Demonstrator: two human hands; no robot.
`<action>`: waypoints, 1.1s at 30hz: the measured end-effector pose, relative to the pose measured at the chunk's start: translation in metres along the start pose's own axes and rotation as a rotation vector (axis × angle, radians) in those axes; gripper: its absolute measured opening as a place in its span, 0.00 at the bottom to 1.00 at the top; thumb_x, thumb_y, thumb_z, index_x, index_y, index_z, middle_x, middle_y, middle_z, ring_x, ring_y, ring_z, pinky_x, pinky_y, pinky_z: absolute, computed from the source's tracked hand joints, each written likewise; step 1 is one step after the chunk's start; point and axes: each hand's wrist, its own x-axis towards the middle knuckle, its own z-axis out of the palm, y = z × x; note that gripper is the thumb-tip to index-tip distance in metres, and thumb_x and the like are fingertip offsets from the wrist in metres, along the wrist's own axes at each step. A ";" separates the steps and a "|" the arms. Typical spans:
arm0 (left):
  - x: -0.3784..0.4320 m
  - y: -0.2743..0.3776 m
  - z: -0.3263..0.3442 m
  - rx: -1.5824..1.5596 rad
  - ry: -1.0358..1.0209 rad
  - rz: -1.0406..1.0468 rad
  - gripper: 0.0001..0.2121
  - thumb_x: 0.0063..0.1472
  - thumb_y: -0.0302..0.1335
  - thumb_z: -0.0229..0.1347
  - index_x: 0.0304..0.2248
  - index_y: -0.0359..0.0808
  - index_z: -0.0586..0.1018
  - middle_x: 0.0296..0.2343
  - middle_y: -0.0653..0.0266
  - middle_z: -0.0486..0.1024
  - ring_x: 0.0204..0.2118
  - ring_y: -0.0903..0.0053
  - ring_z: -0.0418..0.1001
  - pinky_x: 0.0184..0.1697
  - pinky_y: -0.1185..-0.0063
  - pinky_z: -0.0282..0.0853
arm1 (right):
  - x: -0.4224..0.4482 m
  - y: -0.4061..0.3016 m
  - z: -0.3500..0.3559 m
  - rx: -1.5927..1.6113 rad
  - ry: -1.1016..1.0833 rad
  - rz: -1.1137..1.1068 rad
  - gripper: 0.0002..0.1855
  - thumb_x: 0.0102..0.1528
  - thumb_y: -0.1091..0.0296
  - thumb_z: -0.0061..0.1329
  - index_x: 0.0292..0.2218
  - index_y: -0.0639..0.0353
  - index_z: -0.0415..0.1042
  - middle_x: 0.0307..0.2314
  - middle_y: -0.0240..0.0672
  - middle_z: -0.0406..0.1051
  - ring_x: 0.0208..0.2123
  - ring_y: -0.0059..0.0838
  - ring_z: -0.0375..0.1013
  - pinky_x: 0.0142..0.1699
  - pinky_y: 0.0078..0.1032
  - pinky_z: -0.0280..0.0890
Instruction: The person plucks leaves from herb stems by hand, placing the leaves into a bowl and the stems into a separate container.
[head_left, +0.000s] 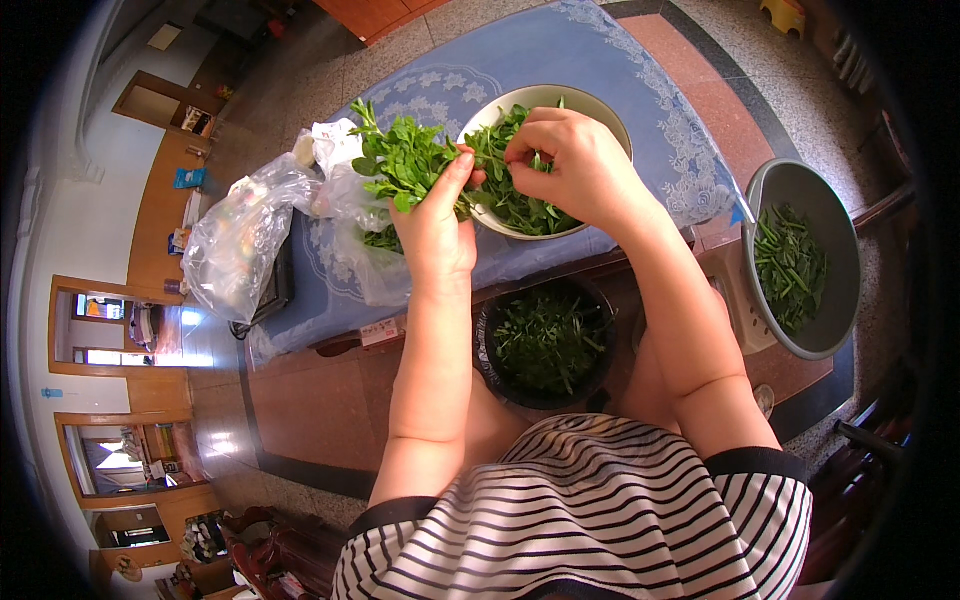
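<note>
My left hand (442, 217) grips a bunch of leafy greens (409, 161) by the stems, with the leaves pointing to the left. Over a cream-coloured bowl (611, 112), my right hand (574, 165) pinches the end of a thin sprig between thumb and forefinger. Loose picked greens (525, 206) lie inside that bowl, partly covered by the right hand. Below, near my knees, a dark-lined bin (487, 356) holds more stems and leaves (551, 337).
A blue lace-patterned tablecloth (525, 52) covers the table. Clear plastic bags (240, 232) sit at its left, one with greens inside. To the right, a grey basin (836, 277) of cut greens (791, 270) rests on a pale plastic stool (750, 319).
</note>
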 end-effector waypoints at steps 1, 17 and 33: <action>0.000 0.000 0.000 -0.005 0.001 0.002 0.11 0.49 0.16 0.58 0.34 0.32 0.74 0.28 0.64 0.74 0.28 0.79 0.72 0.29 0.81 0.70 | 0.000 0.000 0.001 -0.010 -0.005 0.002 0.07 0.39 0.68 0.51 0.23 0.61 0.74 0.19 0.38 0.69 0.24 0.37 0.70 0.31 0.31 0.65; -0.008 -0.014 0.016 -0.104 0.089 0.017 0.14 0.50 0.14 0.57 0.37 0.33 0.71 0.30 0.64 0.72 0.30 0.77 0.71 0.31 0.79 0.71 | 0.001 0.000 0.023 0.257 0.257 0.501 0.10 0.41 0.68 0.50 0.22 0.67 0.74 0.16 0.43 0.71 0.18 0.34 0.71 0.28 0.26 0.66; -0.003 -0.011 0.018 -0.122 0.167 0.123 0.12 0.50 0.14 0.56 0.35 0.30 0.73 0.28 0.61 0.74 0.27 0.76 0.73 0.29 0.81 0.72 | 0.002 0.026 0.000 0.032 0.508 0.407 0.08 0.43 0.70 0.51 0.26 0.66 0.75 0.20 0.43 0.73 0.23 0.31 0.73 0.32 0.25 0.68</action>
